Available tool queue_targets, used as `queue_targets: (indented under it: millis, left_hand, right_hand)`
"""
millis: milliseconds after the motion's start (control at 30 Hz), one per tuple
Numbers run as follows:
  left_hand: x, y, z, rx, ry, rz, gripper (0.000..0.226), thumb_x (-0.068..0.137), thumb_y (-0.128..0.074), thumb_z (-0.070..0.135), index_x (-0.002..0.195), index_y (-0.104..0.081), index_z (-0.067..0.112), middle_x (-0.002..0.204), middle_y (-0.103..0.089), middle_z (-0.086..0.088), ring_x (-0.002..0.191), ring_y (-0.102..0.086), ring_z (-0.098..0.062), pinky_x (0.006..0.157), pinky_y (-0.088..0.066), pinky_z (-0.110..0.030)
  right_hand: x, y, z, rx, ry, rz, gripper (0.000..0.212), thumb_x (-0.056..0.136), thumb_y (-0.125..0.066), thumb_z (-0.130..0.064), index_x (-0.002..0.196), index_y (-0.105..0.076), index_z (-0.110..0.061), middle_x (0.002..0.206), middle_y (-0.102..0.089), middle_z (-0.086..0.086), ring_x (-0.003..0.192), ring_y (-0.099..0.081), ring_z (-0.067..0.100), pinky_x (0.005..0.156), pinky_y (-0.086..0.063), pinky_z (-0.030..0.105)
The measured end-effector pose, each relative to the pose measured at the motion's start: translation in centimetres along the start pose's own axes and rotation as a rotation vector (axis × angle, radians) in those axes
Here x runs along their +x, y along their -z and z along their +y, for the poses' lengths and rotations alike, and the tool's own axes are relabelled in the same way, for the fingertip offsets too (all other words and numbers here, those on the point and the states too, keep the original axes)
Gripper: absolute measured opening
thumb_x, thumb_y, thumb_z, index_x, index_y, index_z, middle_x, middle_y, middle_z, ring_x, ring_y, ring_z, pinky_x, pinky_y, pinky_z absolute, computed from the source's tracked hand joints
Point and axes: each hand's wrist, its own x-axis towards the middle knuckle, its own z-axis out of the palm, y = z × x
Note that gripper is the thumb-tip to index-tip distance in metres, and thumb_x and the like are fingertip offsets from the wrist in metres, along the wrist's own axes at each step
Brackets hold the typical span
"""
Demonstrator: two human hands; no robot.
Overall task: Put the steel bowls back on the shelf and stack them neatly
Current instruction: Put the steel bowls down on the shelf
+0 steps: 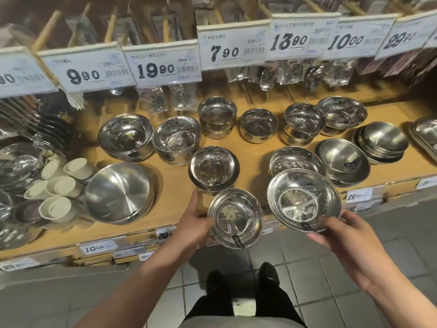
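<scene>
While both arms reach toward the wooden shelf [175, 185]:
Left hand [191, 223]: lower centre, fingers curled round a small steel bowl [235, 217].
Right hand [340, 230]: lower right, cradling and gripping a wider steel bowl [303, 200].

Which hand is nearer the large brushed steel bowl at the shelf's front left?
Left. The left hand is just right of the large brushed bowl; the right hand is farther right.
</scene>
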Motion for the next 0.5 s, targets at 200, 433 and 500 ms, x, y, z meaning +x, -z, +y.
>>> queue_targets:
  millis: [200, 433, 500]
  left_hand:
    - [2.7, -1.5, 1.4, -0.089, 0.041, -0.053, 0.102, 0.085, -0.067, -0.009, 0.152, -0.025, 0.056, 0.133, -0.061, -0.004, 0.105, -0.073, -0.029, 0.082, -0.061, -0.057]
    - [5.1, -1.9, 2.6, -0.060, 0.045, -0.058, 0.093, 0.091, -0.060, -0.006, 0.153, -0.024, 0.055, 0.126, -0.060, 0.007, 0.104, -0.073, -0.023, 0.072, -0.064, -0.037]
    - [5.3, -1.6, 2.4, -0.063, 0.046, -0.041, 0.090, 0.091, -0.061, -0.005, 0.152, -0.028, 0.052, 0.122, -0.062, 0.007, 0.099, -0.075, -0.021, 0.068, -0.063, -0.032]
  right_hand:
    - [-0.5, 0.0, -0.3, -0.003, -0.005, 0.009, 0.024, 0.095, -0.058, 0.005, 0.118, -0.058, 0.008, 0.110, -0.074, 0.023, 0.100, -0.075, 0.031, 0.070, -0.063, 0.030]
    - [-1.1, -0.6, -0.2, 0.027, -0.028, 0.003, 0.025, 0.093, -0.060, 0.007, 0.118, -0.059, 0.004, 0.101, -0.077, 0.019, 0.092, -0.077, 0.027, 0.066, -0.063, 0.027]
    - [-1.2, -1.1, -0.1, 0.019, -0.037, -0.010, 0.025, 0.093, -0.059, 0.008, 0.118, -0.060, 0.004, 0.101, -0.077, 0.019, 0.094, -0.077, 0.028, 0.068, -0.064, 0.028]
